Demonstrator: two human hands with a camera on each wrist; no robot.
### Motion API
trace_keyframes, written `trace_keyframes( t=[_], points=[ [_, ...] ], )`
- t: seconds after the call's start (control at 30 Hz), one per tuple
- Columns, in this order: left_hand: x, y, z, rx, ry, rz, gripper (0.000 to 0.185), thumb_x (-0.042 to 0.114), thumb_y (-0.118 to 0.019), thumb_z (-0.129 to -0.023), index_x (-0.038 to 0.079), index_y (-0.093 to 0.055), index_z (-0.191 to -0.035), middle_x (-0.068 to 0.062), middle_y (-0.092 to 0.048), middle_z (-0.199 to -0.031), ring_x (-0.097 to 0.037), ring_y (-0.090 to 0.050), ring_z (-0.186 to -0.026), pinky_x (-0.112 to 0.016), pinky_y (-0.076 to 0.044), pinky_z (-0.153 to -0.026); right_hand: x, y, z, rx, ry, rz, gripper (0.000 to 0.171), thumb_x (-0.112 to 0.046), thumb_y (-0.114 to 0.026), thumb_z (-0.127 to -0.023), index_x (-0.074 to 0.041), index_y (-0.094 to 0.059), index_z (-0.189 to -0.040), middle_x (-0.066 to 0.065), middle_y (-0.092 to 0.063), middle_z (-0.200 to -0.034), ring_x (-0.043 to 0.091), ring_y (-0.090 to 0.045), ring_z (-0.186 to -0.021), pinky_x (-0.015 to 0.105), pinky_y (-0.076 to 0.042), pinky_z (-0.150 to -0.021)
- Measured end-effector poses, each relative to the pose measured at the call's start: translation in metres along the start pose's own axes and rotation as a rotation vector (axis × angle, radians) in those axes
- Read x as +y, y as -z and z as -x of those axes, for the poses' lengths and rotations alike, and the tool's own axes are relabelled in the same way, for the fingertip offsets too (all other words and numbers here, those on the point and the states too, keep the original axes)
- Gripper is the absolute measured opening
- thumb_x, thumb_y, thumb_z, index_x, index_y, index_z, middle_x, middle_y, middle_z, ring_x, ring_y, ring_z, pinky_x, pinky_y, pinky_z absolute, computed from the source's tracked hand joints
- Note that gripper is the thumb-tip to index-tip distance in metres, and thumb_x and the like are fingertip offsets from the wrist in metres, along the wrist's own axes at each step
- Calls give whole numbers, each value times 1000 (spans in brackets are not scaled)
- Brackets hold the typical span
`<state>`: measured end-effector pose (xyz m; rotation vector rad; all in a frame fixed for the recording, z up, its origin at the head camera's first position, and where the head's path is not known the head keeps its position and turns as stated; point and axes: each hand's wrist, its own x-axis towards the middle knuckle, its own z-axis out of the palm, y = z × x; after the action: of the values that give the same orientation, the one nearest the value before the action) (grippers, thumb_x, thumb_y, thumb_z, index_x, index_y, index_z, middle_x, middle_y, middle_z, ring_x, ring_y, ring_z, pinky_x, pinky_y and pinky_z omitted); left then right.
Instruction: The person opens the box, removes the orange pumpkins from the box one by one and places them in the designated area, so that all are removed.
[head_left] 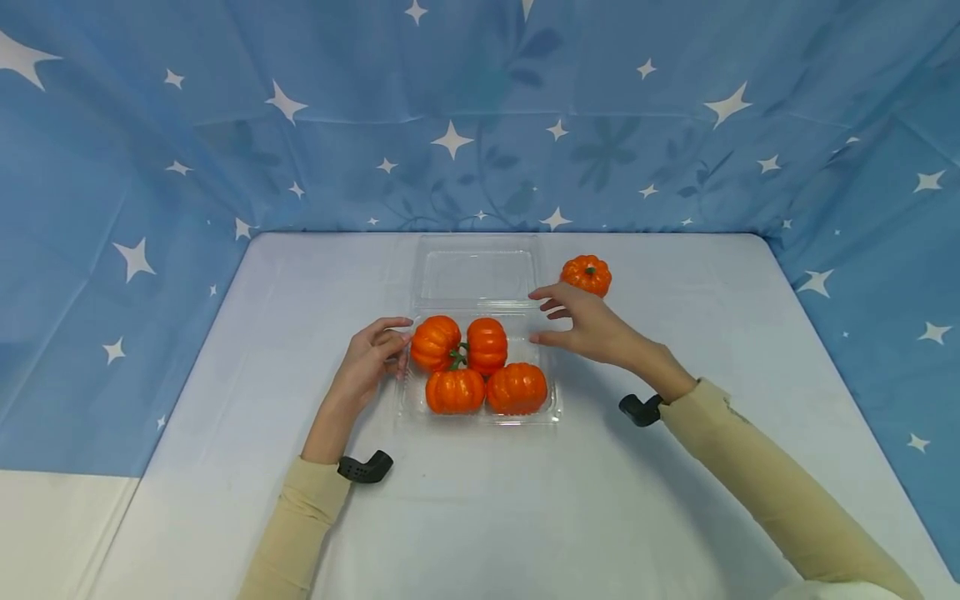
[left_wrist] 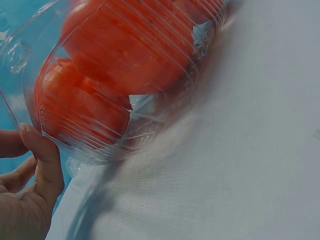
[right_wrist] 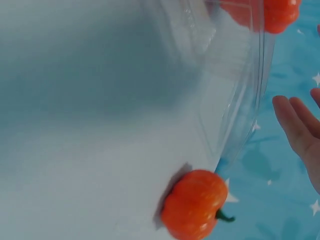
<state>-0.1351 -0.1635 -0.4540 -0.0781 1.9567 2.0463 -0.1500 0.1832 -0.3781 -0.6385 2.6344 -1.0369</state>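
The clear plastic clamshell box (head_left: 480,410), touched by the relaxed left hand (head_left: 372,358), could be shoved sideways by the spread, empty right hand (head_left: 588,325).

The container (head_left: 480,275) is clear, ribbed, glossy plastic. The pumpkins (head_left: 487,345) look like shiny, smooth plastic. Matt white cloth covers the bench (head_left: 675,500); the backdrop (head_left: 225,125) is printed fabric.

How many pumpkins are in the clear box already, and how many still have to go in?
Four small orange pumpkins already sit in the clear plastic clamshell box. Its lid lies open behind them. The left hand touches the box's left edge, and the right hand hovers open by its right side, holding nothing. One pumpkin is left on the table, just behind the right hand. The lid is not yet shut.
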Motion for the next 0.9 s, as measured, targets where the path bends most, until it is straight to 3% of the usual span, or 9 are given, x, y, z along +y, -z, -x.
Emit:
trace_keyframes(
  t=[0.23,0.47,0.9],
  points=[
    [0,-1,0,3,12,18,38,18,-57,-99,6,-50,-133,2,-60,-77,-13,-49,-58,-24,-47,-51,-14,-9,-14,-72,30,48,61,-25,-77,-83,-8,-51,-136,12,-55,-135,33,-58,-119,50,-52,-96],
    [0,-1,1,5,8,22,36,17,-56,-99,6,-50,-133,0,-59,-73,-14,-49,-57,-24,-47,-51,-23,-17,-25,-153,118,74,63,-21,-76,-84,0,-49,-136,19,-55,-135,35,-58,-118,49,-50,-98],
    [-2,-2,-1,12,7,35,36,16,-56,-99,5,-51,-133,0,-61,-77,-14,-49,-56,-24,-46,-49,-32,-30,-41,-270,120,182,60,-24,-73,-86,-4,-49,-137,10,-56,-133,25,-55,-118,41,-50,-101]
  ],
)
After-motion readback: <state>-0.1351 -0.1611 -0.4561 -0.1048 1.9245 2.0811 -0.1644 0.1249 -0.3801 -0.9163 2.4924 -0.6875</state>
